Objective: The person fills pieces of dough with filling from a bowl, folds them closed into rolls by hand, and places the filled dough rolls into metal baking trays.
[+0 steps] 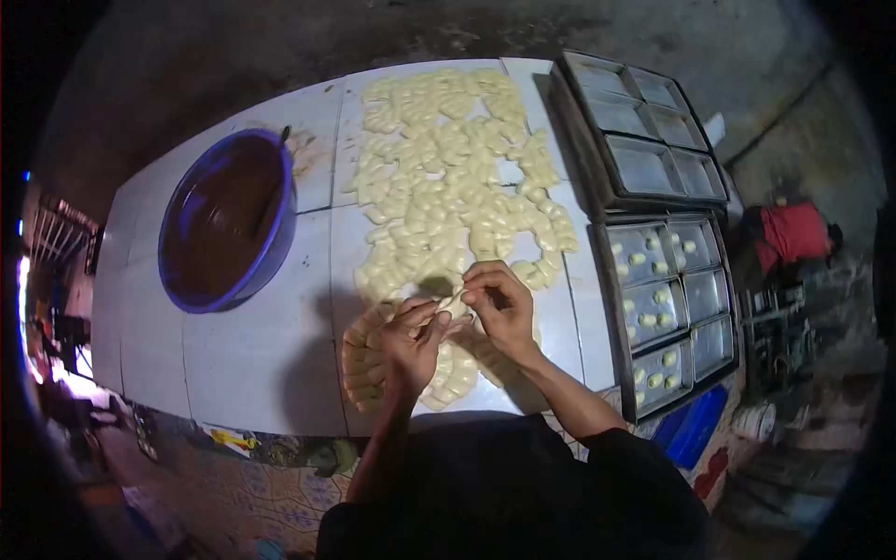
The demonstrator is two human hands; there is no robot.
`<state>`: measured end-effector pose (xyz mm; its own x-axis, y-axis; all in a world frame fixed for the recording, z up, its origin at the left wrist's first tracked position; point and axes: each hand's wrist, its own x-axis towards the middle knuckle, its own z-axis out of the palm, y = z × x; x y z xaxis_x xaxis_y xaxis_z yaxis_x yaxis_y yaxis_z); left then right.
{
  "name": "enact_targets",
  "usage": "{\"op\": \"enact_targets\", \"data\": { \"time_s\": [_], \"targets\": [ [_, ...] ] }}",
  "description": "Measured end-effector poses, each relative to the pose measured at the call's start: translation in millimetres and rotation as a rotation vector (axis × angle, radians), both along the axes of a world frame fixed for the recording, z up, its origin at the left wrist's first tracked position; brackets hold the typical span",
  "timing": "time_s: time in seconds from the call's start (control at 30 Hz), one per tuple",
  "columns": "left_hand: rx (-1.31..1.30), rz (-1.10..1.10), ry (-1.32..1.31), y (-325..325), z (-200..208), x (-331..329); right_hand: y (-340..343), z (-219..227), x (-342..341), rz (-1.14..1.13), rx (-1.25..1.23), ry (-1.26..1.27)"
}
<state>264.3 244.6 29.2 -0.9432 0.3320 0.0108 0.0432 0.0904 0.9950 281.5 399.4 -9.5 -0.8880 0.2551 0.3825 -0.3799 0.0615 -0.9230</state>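
Between my two hands is a small piece of pale dough point(454, 304), pinched from both sides above the table. My left hand point(412, 343) grips its left end with thumb and fingertips. On its other end, the fingers of my right hand point(501, 306) are closed. Beneath and beyond my hands, many pale yellow dough pieces point(439, 168) lie crowded together on the white tiled table point(261, 364). Some dough near my wrists is partly covered by my hands and their shadow.
A blue basin point(287, 219) holding a dark brown mixture point(219, 224) stands on the left. Along the right edge are divided metal trays point(644, 168); the nearer tray set point(621, 317) holds several small dough pieces. Below it sits a blue crate point(691, 429). A person in red point(793, 233) is farther right.
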Motion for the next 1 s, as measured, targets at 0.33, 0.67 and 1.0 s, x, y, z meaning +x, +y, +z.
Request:
{"op": "enact_targets", "data": {
  "time_s": [0.33, 0.67, 1.0],
  "targets": [
    [-0.119, -0.040, 0.057, 133, -41, 43, 112, -4, 75, -0.112, 0.113, -0.132],
    [0.376, -0.292, 0.042, 261, -27, 94, 349, -35, 169, 0.105, 0.152, -0.534],
    [-0.076, -0.035, -0.009, 237, -70, 61, 669, -104, 125, -0.507, 0.698, -0.736]
  ]
}}
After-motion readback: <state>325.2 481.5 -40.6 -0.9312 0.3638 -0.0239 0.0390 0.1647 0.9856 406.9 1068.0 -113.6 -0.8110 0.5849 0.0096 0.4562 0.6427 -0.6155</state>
